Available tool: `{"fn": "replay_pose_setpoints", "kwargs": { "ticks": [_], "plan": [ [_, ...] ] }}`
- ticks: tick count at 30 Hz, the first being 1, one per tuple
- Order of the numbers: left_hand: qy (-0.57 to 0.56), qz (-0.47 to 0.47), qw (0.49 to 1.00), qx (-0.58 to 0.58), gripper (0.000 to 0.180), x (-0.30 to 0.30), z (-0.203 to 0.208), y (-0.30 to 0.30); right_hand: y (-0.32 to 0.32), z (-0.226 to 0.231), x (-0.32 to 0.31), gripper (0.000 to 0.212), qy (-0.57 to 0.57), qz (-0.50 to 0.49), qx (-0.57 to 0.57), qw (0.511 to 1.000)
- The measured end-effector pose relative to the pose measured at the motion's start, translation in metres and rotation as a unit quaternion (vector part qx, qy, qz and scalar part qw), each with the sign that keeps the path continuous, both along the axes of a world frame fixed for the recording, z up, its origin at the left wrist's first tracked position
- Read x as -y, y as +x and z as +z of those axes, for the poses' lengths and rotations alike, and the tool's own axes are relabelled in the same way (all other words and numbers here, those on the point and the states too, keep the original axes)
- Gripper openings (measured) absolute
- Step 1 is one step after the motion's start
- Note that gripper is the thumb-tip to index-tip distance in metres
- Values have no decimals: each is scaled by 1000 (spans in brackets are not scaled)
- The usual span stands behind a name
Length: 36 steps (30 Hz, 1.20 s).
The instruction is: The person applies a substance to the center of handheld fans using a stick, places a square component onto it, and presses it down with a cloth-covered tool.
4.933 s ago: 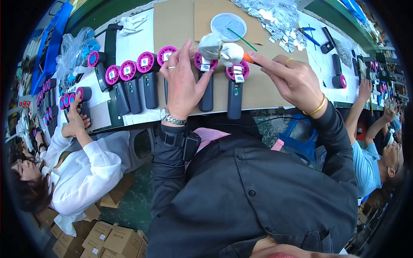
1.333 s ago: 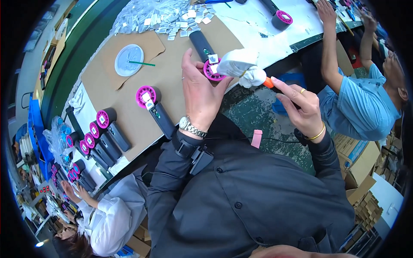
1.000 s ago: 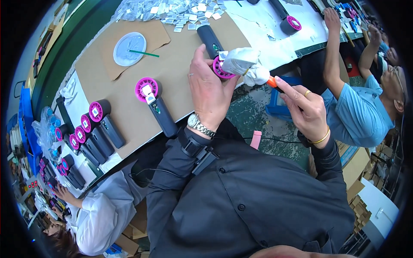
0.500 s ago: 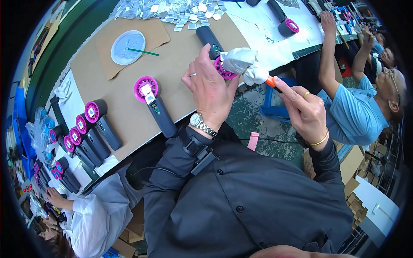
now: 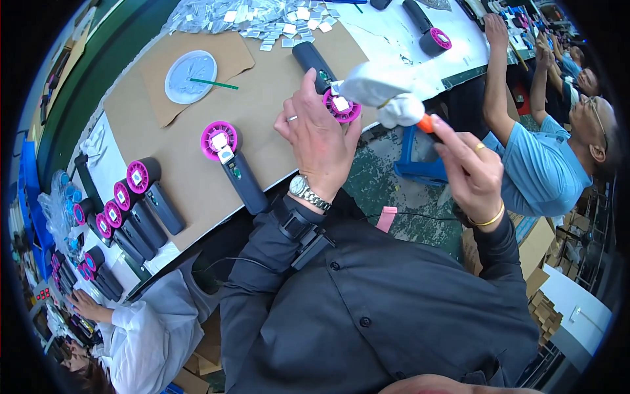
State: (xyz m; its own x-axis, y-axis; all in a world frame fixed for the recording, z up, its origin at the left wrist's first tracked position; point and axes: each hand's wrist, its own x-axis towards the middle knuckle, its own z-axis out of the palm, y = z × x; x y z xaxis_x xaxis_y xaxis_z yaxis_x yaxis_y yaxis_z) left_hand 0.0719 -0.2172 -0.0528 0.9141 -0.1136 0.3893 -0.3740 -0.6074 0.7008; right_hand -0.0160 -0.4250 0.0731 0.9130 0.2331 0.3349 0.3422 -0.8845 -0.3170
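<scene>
My left hand (image 5: 317,134) holds a dark grey handheld fan or dryer with a magenta ring (image 5: 350,113) against the table, index finger along its handle and thumb by the ring. A white square piece lies at the ring's centre, and another pale piece sits at the neck. My right hand (image 5: 474,167) is closed around the orange handle of a hammer (image 5: 398,109), its head wrapped in white cloth tied with a band. Blurred, the wrapped head hangs just right of the ring. Nearer me lies a second such device (image 5: 223,141) with white pieces on it.
Several similar devices (image 5: 138,177) stand in a row at the left. A white dish (image 5: 190,75) with a green stick lies on cardboard (image 5: 141,108). Small silvery squares (image 5: 262,23) are heaped at the far side. Co-workers sit left and right; a blue stool (image 5: 417,161) is below the table.
My right hand has drawn the wrapped hammer up and to the right, uncovering the ring and its white square. My left hand stays on the device.
</scene>
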Motion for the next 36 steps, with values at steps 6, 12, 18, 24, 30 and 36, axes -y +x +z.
{"fn": "replay_pose_setpoints", "kwargs": {
  "ticks": [6,12,18,24,30,36],
  "plan": [
    [0,6,1000,0,106,-1,-1,1,-2,7,-8,59,-68,0,-24,997],
    [-3,-8,1000,-14,107,-3,2,1,2,-2,0,60,-80,-2,-41,996],
    [6,7,1000,2,109,-1,-1,0,-2,12,-3,58,16,13,40,999],
    [9,-11,1000,-10,108,-4,0,-1,-1,2,-2,55,-86,32,-55,994],
    [6,-2,1000,-11,109,-5,13,3,6,-5,2,53,179,-81,-14,980],
    [6,-53,998,40,81,-43,61,5,64,-38,10,52,328,-126,29,936]
  ]
}}
